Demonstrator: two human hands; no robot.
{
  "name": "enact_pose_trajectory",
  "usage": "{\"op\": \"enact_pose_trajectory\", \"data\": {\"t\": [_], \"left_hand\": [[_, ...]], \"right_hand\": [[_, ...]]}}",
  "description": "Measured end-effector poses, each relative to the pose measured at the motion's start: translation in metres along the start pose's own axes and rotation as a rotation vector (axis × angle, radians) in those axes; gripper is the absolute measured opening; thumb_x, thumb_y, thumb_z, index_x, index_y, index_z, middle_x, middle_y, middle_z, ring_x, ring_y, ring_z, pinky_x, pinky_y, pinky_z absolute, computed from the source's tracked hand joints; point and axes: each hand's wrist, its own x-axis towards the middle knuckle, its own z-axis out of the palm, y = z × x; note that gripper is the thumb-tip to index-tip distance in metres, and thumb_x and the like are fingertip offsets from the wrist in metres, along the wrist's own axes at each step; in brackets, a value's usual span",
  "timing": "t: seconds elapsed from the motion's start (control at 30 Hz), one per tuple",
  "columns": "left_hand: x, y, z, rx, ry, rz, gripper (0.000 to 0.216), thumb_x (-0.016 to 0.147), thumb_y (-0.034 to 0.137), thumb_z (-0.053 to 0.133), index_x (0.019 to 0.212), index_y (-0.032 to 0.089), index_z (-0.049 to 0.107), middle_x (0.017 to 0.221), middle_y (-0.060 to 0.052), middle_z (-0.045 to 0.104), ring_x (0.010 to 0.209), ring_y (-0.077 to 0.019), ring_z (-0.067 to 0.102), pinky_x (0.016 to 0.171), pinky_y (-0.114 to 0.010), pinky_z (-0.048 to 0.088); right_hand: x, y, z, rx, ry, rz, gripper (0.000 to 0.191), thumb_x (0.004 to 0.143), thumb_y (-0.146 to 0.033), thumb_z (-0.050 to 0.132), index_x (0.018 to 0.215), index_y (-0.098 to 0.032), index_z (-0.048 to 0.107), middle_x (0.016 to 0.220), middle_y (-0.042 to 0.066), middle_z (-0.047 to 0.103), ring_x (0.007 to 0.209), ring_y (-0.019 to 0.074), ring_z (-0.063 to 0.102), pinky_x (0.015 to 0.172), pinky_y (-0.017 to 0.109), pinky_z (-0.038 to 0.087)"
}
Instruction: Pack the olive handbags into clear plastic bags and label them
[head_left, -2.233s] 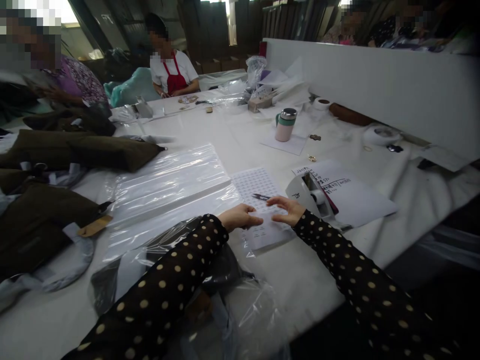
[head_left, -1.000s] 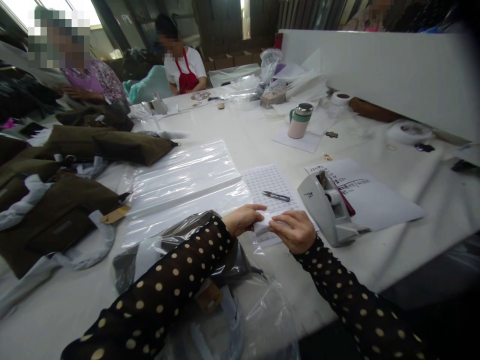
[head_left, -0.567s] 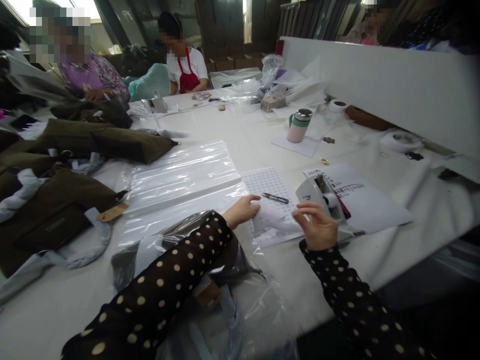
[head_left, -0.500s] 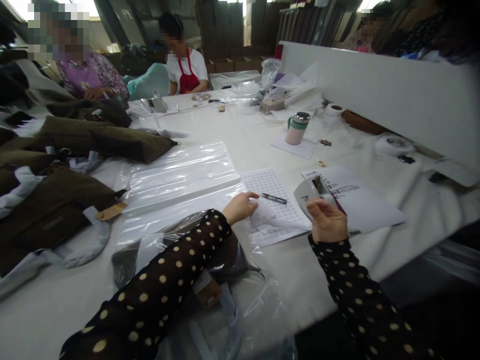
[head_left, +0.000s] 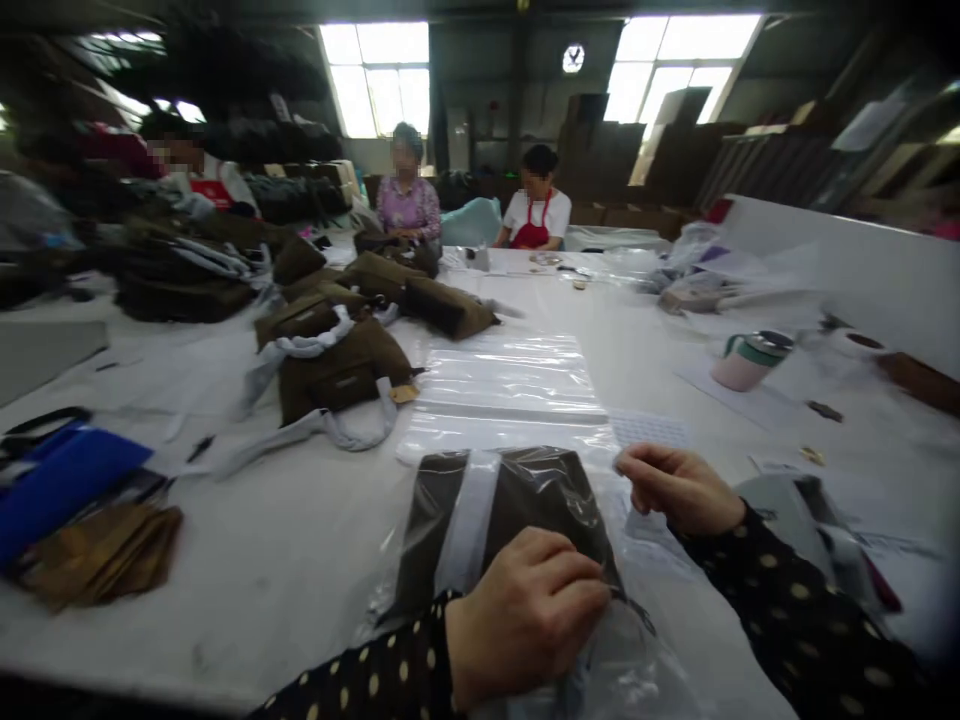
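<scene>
A dark olive fabric bag (head_left: 525,505) lies inside a clear plastic bag (head_left: 645,665) right in front of me. A strip of pale wrapping (head_left: 469,515) crosses its top. My left hand (head_left: 532,610) is closed on the plastic at the near right part of the bag, its fingers curled. To the upper right, my right hand (head_left: 686,485) is raised beside the bag, thumb and fingers pinched on a small bit of what looks like clear tape. A grey tape dispenser (head_left: 795,520) stands beyond my right wrist, partly behind the sleeve.
Flat clear plastic bags (head_left: 510,385) are stacked past the wrapped one. Olive bags (head_left: 345,375) with wrapped handles lie to the left. Brown paper pieces (head_left: 112,550) and a blue item (head_left: 67,480) sit far left. A printed sheet (head_left: 652,430) and pink cup (head_left: 750,362) are to the right. Several people sit beyond.
My right hand has left the tape dispenser and come over beside the wrapped bag. My left hand has drawn back from the printed sheet onto the plastic. The view has turned left and up.
</scene>
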Motion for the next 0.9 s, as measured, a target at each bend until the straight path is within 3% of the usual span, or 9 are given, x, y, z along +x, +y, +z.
{"op": "enact_pose_trajectory", "data": {"t": [0.13,0.2,0.33,0.47,0.6,0.73,0.9], "left_hand": [[-0.062,-0.025,-0.019,0.275,0.158,-0.309,0.030,0.085,0.021,0.047,0.114,0.017,0.054,0.118,-0.008,0.058,0.112,-0.0216,0.047,0.096,-0.038,0.038],[-0.081,-0.041,-0.023,0.372,0.161,-0.462,0.041,0.085,0.030,0.047,0.123,0.015,0.048,0.127,-0.012,0.051,0.120,-0.0270,0.041,0.098,-0.045,0.036],[-0.102,-0.056,-0.015,0.386,0.043,-0.583,0.055,0.083,0.046,0.047,0.130,0.019,0.040,0.135,-0.010,0.044,0.125,-0.0295,0.036,0.102,-0.050,0.030],[-0.107,-0.055,-0.004,0.358,0.032,-0.610,0.059,0.084,0.050,0.042,0.134,0.020,0.034,0.138,-0.010,0.039,0.127,-0.0290,0.033,0.103,-0.052,0.025],[-0.109,-0.055,-0.004,0.322,0.073,-0.605,0.057,0.085,0.049,0.041,0.134,0.020,0.035,0.137,-0.012,0.040,0.126,-0.0300,0.034,0.103,-0.053,0.025],[-0.114,-0.058,-0.004,0.297,0.100,-0.595,0.058,0.084,0.049,0.042,0.133,0.019,0.036,0.135,-0.013,0.042,0.125,-0.0306,0.035,0.101,-0.053,0.026],[-0.110,-0.061,0.000,0.248,0.118,-0.612,0.059,0.084,0.047,0.044,0.135,0.020,0.033,0.136,-0.012,0.042,0.125,-0.0300,0.035,0.102,-0.054,0.027]], "right_hand": [[0.037,-0.016,0.091,-0.179,-0.331,0.102,0.039,0.056,-0.052,0.069,0.066,-0.016,0.059,0.039,-0.008,0.044,0.028,0.0051,0.038,0.029,0.018,0.029],[0.051,-0.015,0.129,-0.268,-0.439,0.145,0.036,0.060,-0.049,0.067,0.068,-0.016,0.059,0.038,-0.009,0.043,0.027,0.0048,0.036,0.029,0.018,0.029],[0.070,-0.003,0.177,-0.519,-0.442,0.189,0.021,0.068,-0.036,0.062,0.066,-0.015,0.062,0.036,-0.008,0.041,0.029,0.0040,0.033,0.031,0.018,0.026],[0.081,0.008,0.191,-0.667,-0.371,0.172,0.016,0.069,-0.028,0.062,0.061,-0.014,0.065,0.040,-0.006,0.047,0.036,0.0034,0.034,0.037,0.017,0.028],[0.086,0.011,0.194,-0.804,-0.326,0.142,0.021,0.070,-0.034,0.061,0.063,-0.015,0.069,0.044,-0.003,0.052,0.042,0.0060,0.041,0.042,0.019,0.032],[0.084,0.010,0.202,-0.972,-0.278,0.108,0.029,0.062,-0.047,0.066,0.062,-0.018,0.069,0.052,0.000,0.060,0.050,0.0107,0.052,0.046,0.021,0.037],[0.076,0.019,0.220,-1.185,-0.137,-0.001,0.020,0.058,-0.039,0.068,0.055,-0.021,0.063,0.060,0.005,0.064,0.062,0.0203,0.060,0.055,0.030,0.043]]}}
